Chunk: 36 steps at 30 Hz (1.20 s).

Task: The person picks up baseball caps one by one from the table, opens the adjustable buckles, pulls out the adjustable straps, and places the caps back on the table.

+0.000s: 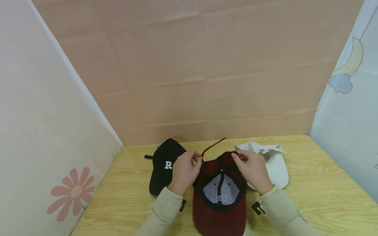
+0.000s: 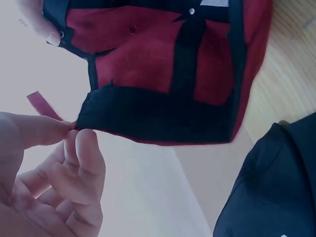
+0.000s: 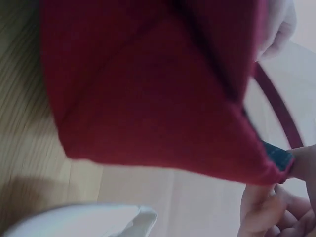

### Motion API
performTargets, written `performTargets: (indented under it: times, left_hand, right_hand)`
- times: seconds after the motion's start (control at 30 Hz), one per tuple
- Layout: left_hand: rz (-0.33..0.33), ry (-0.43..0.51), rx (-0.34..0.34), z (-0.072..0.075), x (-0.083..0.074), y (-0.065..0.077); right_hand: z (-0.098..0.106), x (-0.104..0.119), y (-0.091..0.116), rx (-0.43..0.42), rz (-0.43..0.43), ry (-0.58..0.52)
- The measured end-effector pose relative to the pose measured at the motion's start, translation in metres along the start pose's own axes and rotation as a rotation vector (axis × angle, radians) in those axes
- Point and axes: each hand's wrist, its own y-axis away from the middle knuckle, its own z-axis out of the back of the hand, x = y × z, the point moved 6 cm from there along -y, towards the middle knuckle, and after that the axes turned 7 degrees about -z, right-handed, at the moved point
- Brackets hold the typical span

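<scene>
A dark red baseball cap [image 1: 219,219] is held up with its inside facing me and its brim pointing down toward me. My left hand [image 1: 186,169] pinches the back edge on the left, where a thin red strap [image 1: 215,145] sticks up and out to the right. On the other side, my right hand [image 1: 254,167] pinches the opposite back corner between thumb and fingers. The left wrist view shows the cap's black inner band [image 2: 158,116] and my left fingertips [image 2: 88,148] at its end. Red outer fabric [image 3: 148,108] fills much of the right wrist view.
A black cap [image 1: 165,164] with a white letter R lies left of the red cap on the wooden table [image 1: 313,183]. To the right, partly behind my right hand, lies a white cap [image 1: 277,170]. A fabric backdrop [image 1: 206,65] stands behind the table.
</scene>
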Motion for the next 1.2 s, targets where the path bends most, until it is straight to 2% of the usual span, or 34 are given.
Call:
performTargets:
  times: [0.1, 0.2, 0.37, 0.53, 0.63, 0.83, 1.2]
  left_hand:
    - [0.004, 0.033, 0.007, -0.001, -0.002, 0.000]
    - [-0.019, 0.080, 0.039, -0.005, -0.008, 0.001]
    - [-0.115, 0.149, 0.157, -0.018, -0.025, 0.005]
    - [-0.168, 0.175, 0.276, -0.033, -0.037, 0.011]
    - [-0.171, 0.182, 0.298, -0.037, -0.041, 0.012]
    - [-0.179, 0.193, 0.279, -0.038, -0.043, 0.011]
    - [-0.033, 0.257, 0.255, -0.039, -0.033, 0.012]
  right_hand:
    - [-0.001, -0.001, 0.000, 0.056, -0.070, -0.070]
    - [-0.002, 0.000, 0.000, 0.116, -0.136, -0.147]
    - [-0.008, 0.002, 0.006, 0.241, -0.242, -0.354]
    - [-0.015, 0.008, 0.011, 0.315, -0.252, -0.486]
    - [-0.017, 0.012, 0.013, 0.329, -0.228, -0.508]
    - [-0.020, 0.017, 0.015, 0.369, -0.213, -0.534]
    - [-0.029, 0.020, 0.019, 0.475, -0.145, -0.416]
